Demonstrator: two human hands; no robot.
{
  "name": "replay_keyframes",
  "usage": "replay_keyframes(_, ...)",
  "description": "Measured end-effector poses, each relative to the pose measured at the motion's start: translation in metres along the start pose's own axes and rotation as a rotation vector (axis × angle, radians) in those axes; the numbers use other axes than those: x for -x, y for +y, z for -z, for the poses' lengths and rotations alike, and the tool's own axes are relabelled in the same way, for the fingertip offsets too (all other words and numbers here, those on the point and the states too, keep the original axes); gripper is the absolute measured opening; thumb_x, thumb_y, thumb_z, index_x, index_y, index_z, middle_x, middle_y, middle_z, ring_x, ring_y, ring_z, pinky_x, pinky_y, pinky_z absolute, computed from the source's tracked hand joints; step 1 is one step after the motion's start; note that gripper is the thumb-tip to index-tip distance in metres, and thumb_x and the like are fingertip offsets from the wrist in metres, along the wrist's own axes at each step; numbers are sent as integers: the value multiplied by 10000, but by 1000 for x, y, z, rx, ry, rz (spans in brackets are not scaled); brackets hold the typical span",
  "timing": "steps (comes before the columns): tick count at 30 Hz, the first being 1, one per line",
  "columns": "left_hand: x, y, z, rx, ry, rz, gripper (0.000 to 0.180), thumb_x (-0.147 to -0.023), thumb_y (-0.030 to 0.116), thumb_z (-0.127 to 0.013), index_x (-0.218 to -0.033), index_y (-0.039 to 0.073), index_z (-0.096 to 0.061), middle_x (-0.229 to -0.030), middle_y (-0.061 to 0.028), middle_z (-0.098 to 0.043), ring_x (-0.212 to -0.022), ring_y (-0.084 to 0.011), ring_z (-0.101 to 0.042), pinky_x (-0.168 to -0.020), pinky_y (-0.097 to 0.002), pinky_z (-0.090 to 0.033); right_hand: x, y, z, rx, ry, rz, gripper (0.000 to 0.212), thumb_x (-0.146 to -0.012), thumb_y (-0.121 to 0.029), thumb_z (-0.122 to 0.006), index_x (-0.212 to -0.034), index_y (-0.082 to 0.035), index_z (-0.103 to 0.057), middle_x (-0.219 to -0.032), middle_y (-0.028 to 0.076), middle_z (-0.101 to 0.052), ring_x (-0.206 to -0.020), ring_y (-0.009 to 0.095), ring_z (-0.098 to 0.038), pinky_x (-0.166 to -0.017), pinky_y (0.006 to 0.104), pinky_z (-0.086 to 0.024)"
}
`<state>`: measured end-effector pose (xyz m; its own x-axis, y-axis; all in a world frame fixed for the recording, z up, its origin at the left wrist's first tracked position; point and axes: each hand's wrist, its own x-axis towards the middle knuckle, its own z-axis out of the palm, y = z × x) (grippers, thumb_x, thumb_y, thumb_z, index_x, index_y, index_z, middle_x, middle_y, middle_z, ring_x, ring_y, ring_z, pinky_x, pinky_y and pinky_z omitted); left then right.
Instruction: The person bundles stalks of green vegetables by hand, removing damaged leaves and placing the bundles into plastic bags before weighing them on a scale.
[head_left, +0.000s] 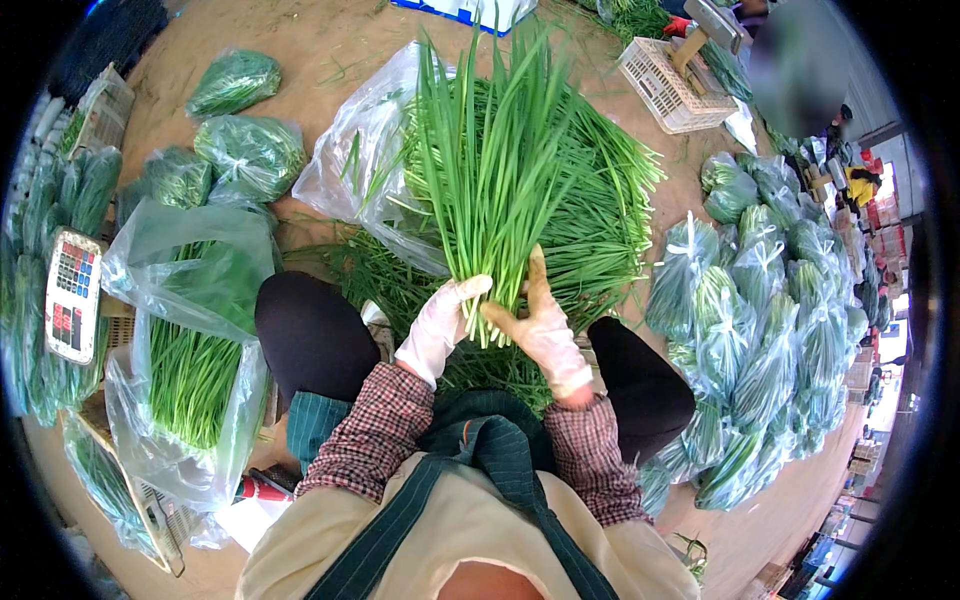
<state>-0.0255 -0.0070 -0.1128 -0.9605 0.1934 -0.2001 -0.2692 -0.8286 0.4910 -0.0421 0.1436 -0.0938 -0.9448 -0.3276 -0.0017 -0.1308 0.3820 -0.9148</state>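
Between my knees I hold up a bunch of long green garlic chives (490,190), its pale cut ends down and its leaf tips pointing away from me. My left hand (445,325), in a whitish glove, is closed round the stalks near their base. From the other side my right hand (540,335), gloved with bare fingertips showing, grips the same base with thumb and fingers. Behind the bunch lies a big heap of loose chives (610,190), partly hidden by it. A clear plastic sheet (355,150) spreads at the heap's left.
At my left, an open plastic bag (190,270) of chives sits beside a digital scale (73,295). Filled bags (250,155) lie farther off. Many tied bags (740,300) are piled at my right. A white crate (672,85) stands at the far right.
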Motion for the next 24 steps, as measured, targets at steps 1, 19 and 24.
replay_keyframes(1, 0, 0, 6, -30, 16, 54, 527, -823, 221, -659, -1273, -7, -508, -1223, -116, -592, -1022, -204, -604, -881, -355, -503, -6, 11, -11, -97, 50, 16, 882, -808, -103, -717, -1476, 2, -151, -1384, 171, -442, -1208, 209, -481, -985, 281, -399)
replay_keyframes(19, -19, -47, 27, -162, 129, -25, 471, -847, 46, -665, -1284, 43, -491, -1157, -44, -611, -1033, -120, -587, -914, -264, -471, -15, 30, -3, -417, 380, -120, 378, -773, 36, -632, -1145, 5, -575, -1191, 115, -580, -1127, 195, -516, -959, 331, -407)
replay_keyframes(24, -13, -44, 8, -229, 165, -94, 510, -844, 32, -644, -1319, 64, -461, -1227, -24, -564, -1111, -140, -532, -936, -278, -437, -37, -33, -6, 480, 428, 322, 98, -731, -116, -738, -747, -67, -655, -750, 98, -613, -774, 274, -567, -717, 385, -444)
